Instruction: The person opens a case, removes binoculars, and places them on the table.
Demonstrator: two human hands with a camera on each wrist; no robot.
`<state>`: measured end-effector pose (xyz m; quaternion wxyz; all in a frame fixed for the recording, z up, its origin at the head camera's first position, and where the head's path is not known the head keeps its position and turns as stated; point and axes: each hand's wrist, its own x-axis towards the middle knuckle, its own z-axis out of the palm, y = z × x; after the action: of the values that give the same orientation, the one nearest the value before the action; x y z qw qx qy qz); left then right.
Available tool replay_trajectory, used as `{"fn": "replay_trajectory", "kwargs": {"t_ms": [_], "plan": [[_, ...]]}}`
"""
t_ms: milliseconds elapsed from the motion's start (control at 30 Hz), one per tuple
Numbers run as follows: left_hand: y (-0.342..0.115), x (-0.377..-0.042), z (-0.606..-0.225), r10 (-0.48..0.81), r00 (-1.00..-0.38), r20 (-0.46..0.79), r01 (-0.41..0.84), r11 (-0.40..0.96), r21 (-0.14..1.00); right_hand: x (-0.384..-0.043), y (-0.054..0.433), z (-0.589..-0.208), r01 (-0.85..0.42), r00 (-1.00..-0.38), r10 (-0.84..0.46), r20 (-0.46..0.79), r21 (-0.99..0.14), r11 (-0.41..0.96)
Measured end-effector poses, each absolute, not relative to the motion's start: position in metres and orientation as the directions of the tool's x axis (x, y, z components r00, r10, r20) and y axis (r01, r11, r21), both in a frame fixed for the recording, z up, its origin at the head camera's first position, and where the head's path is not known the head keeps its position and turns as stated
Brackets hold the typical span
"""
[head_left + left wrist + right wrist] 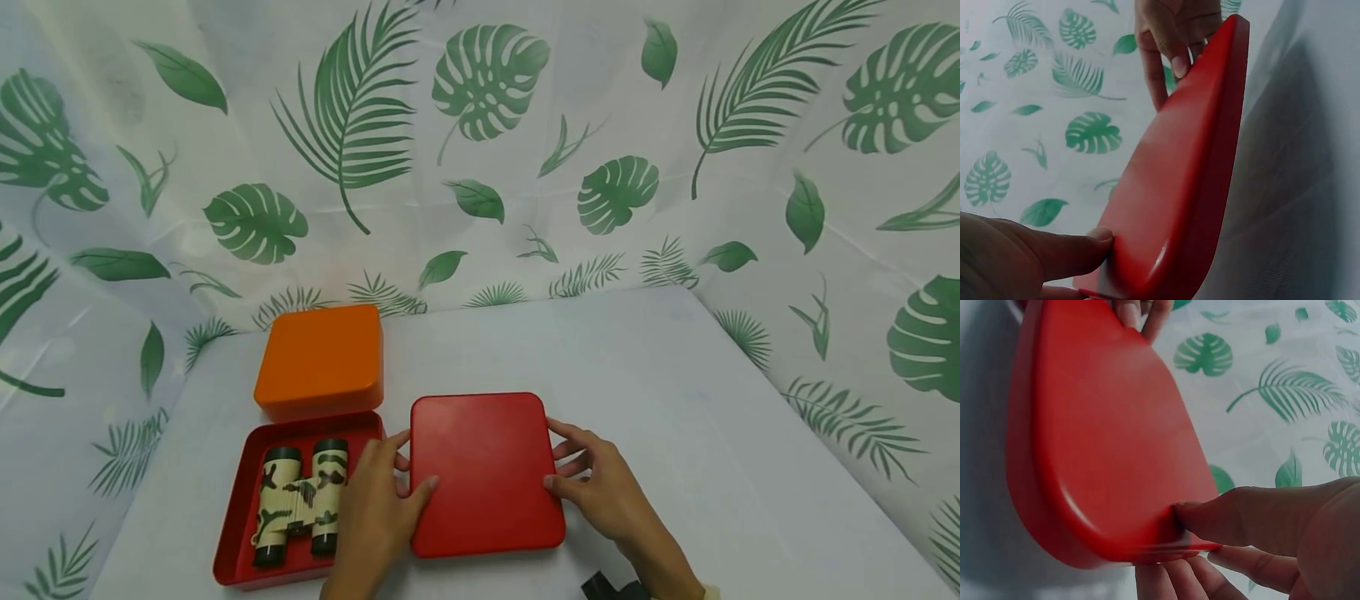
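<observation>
Both hands hold a red square box lid [486,475], its smooth side up, above the white table. My left hand [378,504] grips its left edge, thumb on top and fingers at the side. At the right edge, my right hand [603,483] pinches it, the thumb on top and fingers beneath in the right wrist view. The lid's underside is hidden. Camouflage binoculars [283,504] with black ends lie in a shallow red box [238,533] left of the lid. My left hand partly covers that box's right side.
An orange box or lid [321,354] lies just behind the red box. The white table [660,400] stretches to the right and back, up to a leaf-patterned curtain [517,208]. A small black object [611,587] shows near my right wrist.
</observation>
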<state>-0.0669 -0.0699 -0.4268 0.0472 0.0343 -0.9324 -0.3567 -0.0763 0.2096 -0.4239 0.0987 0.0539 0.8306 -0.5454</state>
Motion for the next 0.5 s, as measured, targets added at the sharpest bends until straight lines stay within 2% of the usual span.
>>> {"fn": "replay_trajectory", "kwargs": {"t_ms": [100,500], "plan": [[-0.066,-0.068,-0.429,-0.100,-0.994,0.033,-0.053,0.752,0.657,-0.076,0.211,-0.427,0.209,-0.973,-0.006,-0.232,-0.887,0.411],[-0.049,-0.067,-0.440,-0.070,-0.996,0.047,-0.028,0.803,0.596,-0.076,0.218,-0.433,0.208,-0.974,0.022,-0.224,-0.859,0.467]]}}
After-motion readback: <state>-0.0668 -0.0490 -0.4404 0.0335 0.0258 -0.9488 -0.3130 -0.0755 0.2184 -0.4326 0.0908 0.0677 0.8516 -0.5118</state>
